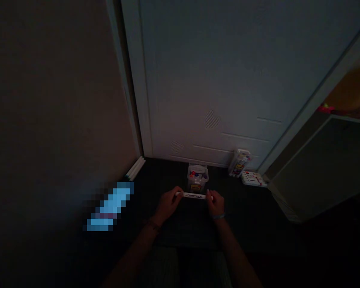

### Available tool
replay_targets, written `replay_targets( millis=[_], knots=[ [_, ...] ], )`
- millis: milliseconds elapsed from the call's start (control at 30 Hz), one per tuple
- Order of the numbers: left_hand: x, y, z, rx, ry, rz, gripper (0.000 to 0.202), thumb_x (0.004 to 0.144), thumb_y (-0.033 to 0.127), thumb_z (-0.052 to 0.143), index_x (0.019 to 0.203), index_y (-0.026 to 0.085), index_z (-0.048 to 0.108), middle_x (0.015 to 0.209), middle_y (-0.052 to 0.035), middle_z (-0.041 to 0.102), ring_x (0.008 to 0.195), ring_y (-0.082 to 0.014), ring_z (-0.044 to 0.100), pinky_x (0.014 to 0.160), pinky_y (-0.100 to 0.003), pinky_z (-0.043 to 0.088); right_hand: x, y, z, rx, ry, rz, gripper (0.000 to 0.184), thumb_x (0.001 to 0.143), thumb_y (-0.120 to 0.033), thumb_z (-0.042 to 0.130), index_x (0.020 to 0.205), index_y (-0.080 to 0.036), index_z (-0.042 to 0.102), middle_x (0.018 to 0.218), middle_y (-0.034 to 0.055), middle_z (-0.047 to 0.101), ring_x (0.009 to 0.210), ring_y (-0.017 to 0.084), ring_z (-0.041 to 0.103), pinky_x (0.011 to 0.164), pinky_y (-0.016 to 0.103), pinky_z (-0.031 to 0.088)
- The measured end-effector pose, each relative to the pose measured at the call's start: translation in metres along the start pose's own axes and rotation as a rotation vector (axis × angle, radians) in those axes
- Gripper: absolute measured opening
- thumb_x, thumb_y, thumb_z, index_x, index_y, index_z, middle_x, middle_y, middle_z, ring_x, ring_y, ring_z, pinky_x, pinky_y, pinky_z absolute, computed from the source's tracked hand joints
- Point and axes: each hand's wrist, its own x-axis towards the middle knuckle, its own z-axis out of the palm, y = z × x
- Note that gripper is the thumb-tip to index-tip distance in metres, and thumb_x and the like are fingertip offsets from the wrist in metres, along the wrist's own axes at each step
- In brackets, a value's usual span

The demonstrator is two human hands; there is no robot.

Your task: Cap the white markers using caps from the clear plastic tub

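Observation:
A white marker (195, 195) with dark print is held level between my two hands, above the dark table. My left hand (169, 203) is closed on its left end, fingers pinched together. Around its right end my right hand (215, 203) is closed too, with a band on that wrist. Just behind the marker stands a clear plastic box (198, 185) with a yellow label, open at the top. Several coloured marker caps, red, orange and blue, show inside it. The room is dim, so fine print cannot be read.
Several white markers (135, 169) lie at the table's left back edge. A bright pixelated screen (111, 208) is nearer me on the left. Toward the back right stand another clear labelled box (239, 163) and a flat white pack (254, 179). A pale panel (198, 80) rises behind the table.

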Motion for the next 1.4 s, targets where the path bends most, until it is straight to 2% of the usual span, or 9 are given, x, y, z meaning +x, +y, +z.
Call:
replay_targets(
  millis=[700, 900, 1100, 1400],
  knots=[
    [-0.001, 0.0034, -0.0024, 0.013, -0.004, -0.029, 0.028, 0.087, 0.04, 0.033, 0.084, 0.021, 0.054, 0.065, 0.002, 0.055, 0.056, -0.0129, 0.051, 0.056, -0.021, 0.035, 0.0013, -0.0011, -0.0003, -0.017, 0.0, -0.019, 0.037, 0.088, -0.03, 0.04, 0.053, -0.018, 0.048, 0.052, -0.0014, 0.043, 0.05, 0.01, 0.04, 0.05, 0.023, 0.028],
    [-0.0002, 0.0029, -0.0017, -0.017, 0.003, 0.004, 0.026, 0.088, 0.038, 0.034, 0.085, 0.021, 0.054, 0.069, 0.0012, 0.057, 0.059, -0.0125, 0.052, 0.055, -0.02, 0.034, 0.0014, -0.0021, -0.0015, -0.034, -0.008, -0.008, 0.038, 0.088, -0.03, 0.04, 0.053, -0.018, 0.048, 0.052, -0.0012, 0.044, 0.05, 0.01, 0.041, 0.051, 0.023, 0.028],
    [-0.0007, 0.0004, -0.0009, -0.01, 0.002, -0.002, 0.026, 0.088, 0.038, 0.034, 0.085, 0.021, 0.054, 0.061, 0.003, 0.052, 0.054, -0.012, 0.049, 0.053, -0.02, 0.033, 0.0018, -0.0036, -0.002, -0.035, -0.003, -0.016, 0.038, 0.088, -0.029, 0.04, 0.053, -0.018, 0.048, 0.051, -0.0013, 0.044, 0.05, 0.01, 0.041, 0.051, 0.024, 0.029],
    [-0.0005, 0.0014, -0.0007, 0.005, 0.009, -0.014, 0.027, 0.087, 0.04, 0.035, 0.084, 0.021, 0.055, 0.066, 0.0018, 0.056, 0.057, -0.0128, 0.051, 0.056, -0.021, 0.035, 0.0019, -0.0023, -0.0014, -0.038, -0.008, -0.022, 0.036, 0.088, -0.029, 0.04, 0.055, -0.018, 0.05, 0.052, -0.0008, 0.045, 0.05, 0.01, 0.041, 0.051, 0.024, 0.029]
  ],
)
